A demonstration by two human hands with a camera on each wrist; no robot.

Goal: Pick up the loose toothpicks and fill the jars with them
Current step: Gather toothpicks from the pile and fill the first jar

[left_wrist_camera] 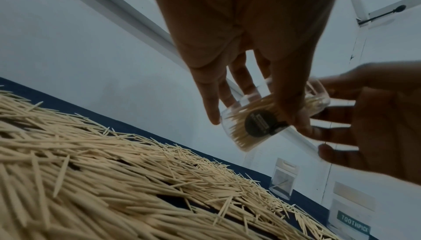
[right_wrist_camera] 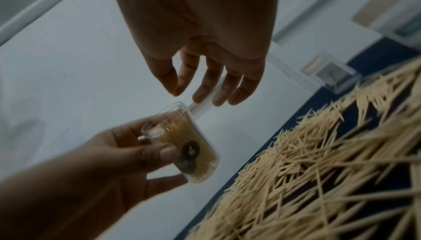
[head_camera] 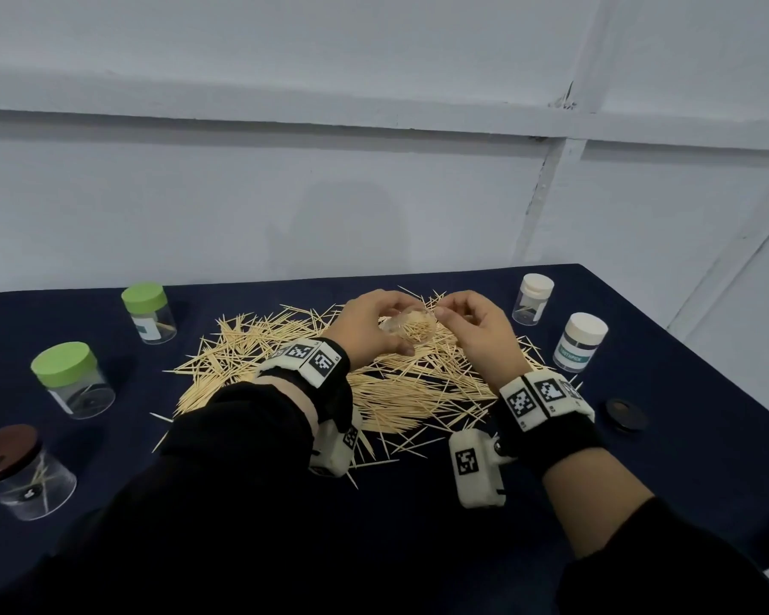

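A big heap of loose toothpicks (head_camera: 400,388) is spread over the middle of the dark blue table (head_camera: 418,503). Above its far side my left hand (head_camera: 374,321) grips a clear lidless jar (head_camera: 414,327), tilted and packed with toothpicks. In the left wrist view the thumb and fingers wrap round the jar (left_wrist_camera: 246,135), which carries a round black sticker. My right hand (head_camera: 458,319) hovers just right of the jar's mouth. In the right wrist view the right hand (right_wrist_camera: 187,89) has relaxed, slightly bent fingers with nothing between them.
Two green-lidded jars (head_camera: 149,313) (head_camera: 73,380) and a brown-lidded jar (head_camera: 23,472) stand along the left. Two white-lidded jars (head_camera: 532,299) (head_camera: 580,344) stand at the right. A loose black lid (head_camera: 626,415) lies near the right edge. A white wall rises behind.
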